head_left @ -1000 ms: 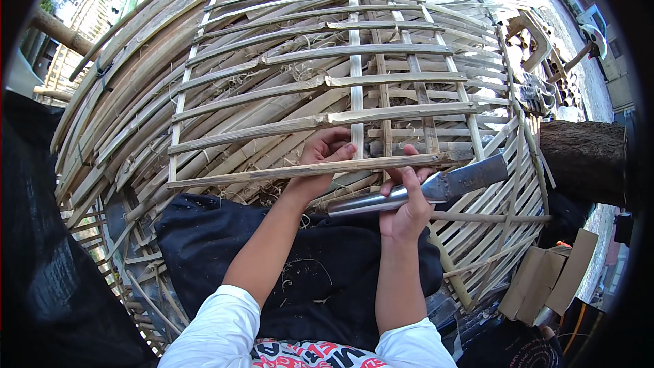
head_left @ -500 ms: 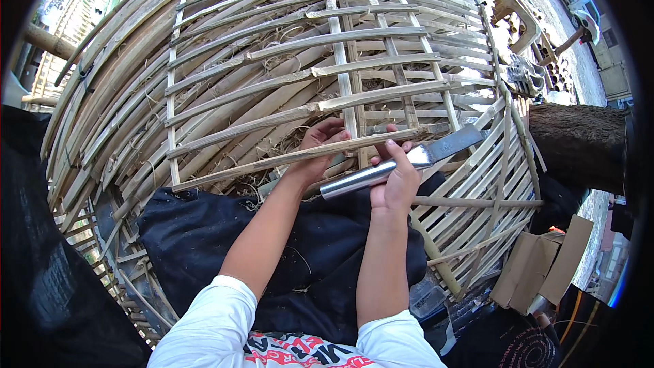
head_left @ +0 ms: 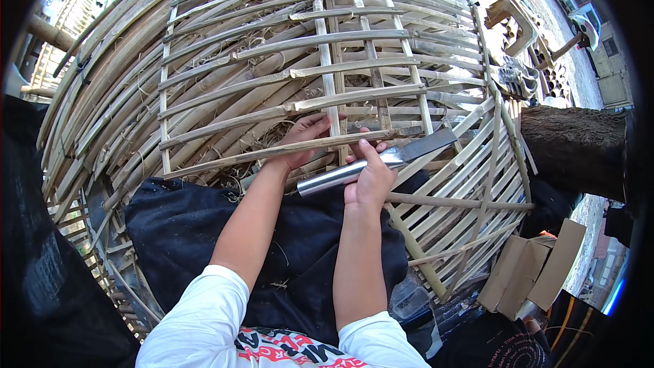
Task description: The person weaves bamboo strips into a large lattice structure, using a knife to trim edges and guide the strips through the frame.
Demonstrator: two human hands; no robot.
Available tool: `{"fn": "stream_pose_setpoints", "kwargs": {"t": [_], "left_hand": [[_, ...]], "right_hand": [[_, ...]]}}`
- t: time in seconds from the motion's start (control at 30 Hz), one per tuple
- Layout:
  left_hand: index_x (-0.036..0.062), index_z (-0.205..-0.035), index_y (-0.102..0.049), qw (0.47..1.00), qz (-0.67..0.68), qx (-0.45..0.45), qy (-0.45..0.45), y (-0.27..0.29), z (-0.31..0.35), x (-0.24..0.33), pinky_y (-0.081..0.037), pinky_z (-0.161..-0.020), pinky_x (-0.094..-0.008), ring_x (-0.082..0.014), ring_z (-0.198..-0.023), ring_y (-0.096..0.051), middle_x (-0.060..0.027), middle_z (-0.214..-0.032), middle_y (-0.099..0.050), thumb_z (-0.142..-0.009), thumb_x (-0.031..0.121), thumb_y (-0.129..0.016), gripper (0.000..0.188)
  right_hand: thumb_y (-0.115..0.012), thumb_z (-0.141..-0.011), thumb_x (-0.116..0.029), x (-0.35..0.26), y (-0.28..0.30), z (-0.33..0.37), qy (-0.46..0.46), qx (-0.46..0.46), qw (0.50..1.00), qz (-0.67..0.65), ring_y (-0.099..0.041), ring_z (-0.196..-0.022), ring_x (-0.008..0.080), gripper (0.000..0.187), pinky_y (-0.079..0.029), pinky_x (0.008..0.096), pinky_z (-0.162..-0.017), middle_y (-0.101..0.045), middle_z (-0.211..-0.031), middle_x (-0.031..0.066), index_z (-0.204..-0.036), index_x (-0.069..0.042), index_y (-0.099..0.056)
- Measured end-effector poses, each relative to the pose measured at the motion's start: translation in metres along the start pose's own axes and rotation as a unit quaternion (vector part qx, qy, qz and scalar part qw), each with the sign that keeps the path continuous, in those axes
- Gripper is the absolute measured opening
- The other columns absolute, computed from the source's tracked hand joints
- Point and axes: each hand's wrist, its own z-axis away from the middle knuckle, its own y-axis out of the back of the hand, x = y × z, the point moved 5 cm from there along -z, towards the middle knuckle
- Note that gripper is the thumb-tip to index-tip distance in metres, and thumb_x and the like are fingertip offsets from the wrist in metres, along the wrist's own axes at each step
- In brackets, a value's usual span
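A ladder-like frame of split bamboo slats [head_left: 231, 159] lies in front of me, its nearest slat crossing over my hands. My left hand [head_left: 301, 143] reaches behind that slat, with its bent fingers closed at the slat and the upright strip [head_left: 328, 71] beside it; part of the grip is hidden. In my right hand [head_left: 371, 178] is a chisel-like tool [head_left: 329, 178] with a shiny tubular metal handle and a broad, flat, square-ended blade. The blade points up and to the right, beside the frame's near right corner. Fingers of that hand also rest close to the slat.
Curved bamboo strips [head_left: 102, 105] are piled behind and left of the frame. Black cloth [head_left: 204, 232] covers my lap. To the right are a slatted bamboo panel [head_left: 470, 191], a thick log [head_left: 572, 146], an open cardboard box [head_left: 521, 276] and stacked tubes [head_left: 555, 78].
The frame, both hands and the tool appear slightly further left, as does most of the scene. Both grips look much the same.
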Motion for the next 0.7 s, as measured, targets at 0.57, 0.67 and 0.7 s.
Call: {"fn": "stream_pose_setpoints", "kwargs": {"t": [0.57, 0.67, 0.7], "left_hand": [[0.0031, -0.137, -0.043, 0.99, 0.107, 0.018, 0.085, 0.023, 0.007, -0.023, -0.05, -0.099, -0.0443, -0.0299, -0.114, -0.06, -0.0198, -0.121, -0.061, -0.104, 0.037, -0.036, 0.048], [0.005, -0.139, -0.043, 0.977, 0.2, -0.021, 0.076, 0.022, 0.013, -0.026, -0.049, -0.101, -0.0434, -0.0302, -0.115, -0.059, -0.0198, -0.125, -0.06, -0.104, 0.04, -0.036, 0.051], [0.0049, -0.139, -0.044, 0.971, 0.227, -0.007, 0.071, 0.022, 0.014, -0.031, -0.048, -0.102, -0.0443, -0.0308, -0.116, -0.059, -0.0199, -0.126, -0.06, -0.103, 0.041, -0.036, 0.051]], "right_hand": [[-0.061, -0.082, 0.006, 0.021, 0.012, -0.015, -0.01, 0.071, 0.997, 0.01, -0.069, -0.081, 0.0227, 0.031, -0.051, 0.0298, -0.052, -0.066, -0.104, 0.0149, -0.108, -0.003, -0.047], [-0.06, -0.083, 0.006, 0.023, 0.008, -0.013, -0.008, 0.075, 0.997, 0.013, -0.068, -0.082, 0.0209, 0.029, -0.052, 0.029, -0.053, -0.067, -0.104, 0.0145, -0.108, -0.001, -0.048], [-0.06, -0.084, 0.005, 0.024, 0.009, -0.014, -0.007, 0.075, 0.997, 0.019, -0.068, -0.082, 0.0208, 0.028, -0.052, 0.029, -0.053, -0.067, -0.104, 0.0145, -0.108, -0.001, -0.049]]}}
